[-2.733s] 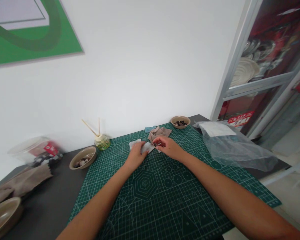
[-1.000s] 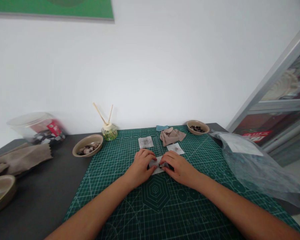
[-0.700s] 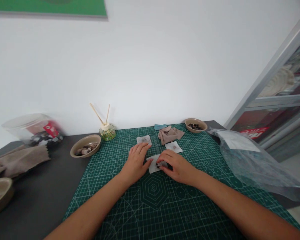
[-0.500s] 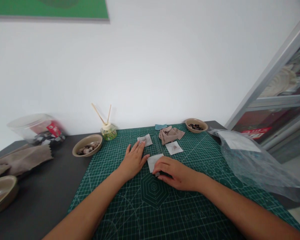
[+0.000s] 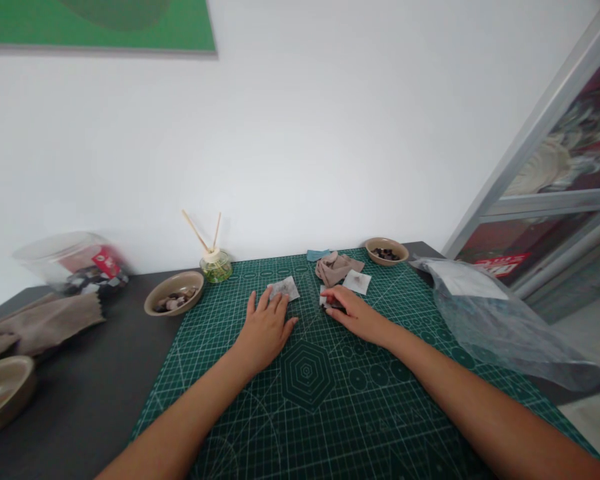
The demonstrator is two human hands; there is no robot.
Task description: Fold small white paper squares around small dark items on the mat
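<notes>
My left hand (image 5: pixel 266 330) lies flat on the green cutting mat (image 5: pixel 250 427), fingers spread. Its fingertips touch the near edge of a white square sheet (image 5: pixel 287 289) with grey smudges. To the right, my right hand (image 5: pixel 355 313) is closed in a pinch low over the mat, around a small dark piece (image 5: pixel 324 307) that the fingers largely cover. Beside those fingertips a bit of white sheet (image 5: pixel 323 295) shows; the hand hides the rest. Another smudged white square (image 5: pixel 357 282) lies just beyond the right hand, against a crumpled taupe cloth (image 5: pixel 337 267).
Bowls of small dark and light pieces stand at left (image 5: pixel 175 293) and back right (image 5: pixel 387 251). A reed diffuser (image 5: pixel 217 263) stands by the wall. Farther left are a plastic tub (image 5: pixel 70 263), a grey-brown cloth (image 5: pixel 55 323) and another bowl (image 5: pixel 5 393). A clear plastic bag (image 5: pixel 500 327) lies at right.
My right hand has moved away from me and slightly right, along with the white sheet near its fingers. The smudged square by the cloth has shifted outward and right. My left hand has moved slightly.
</notes>
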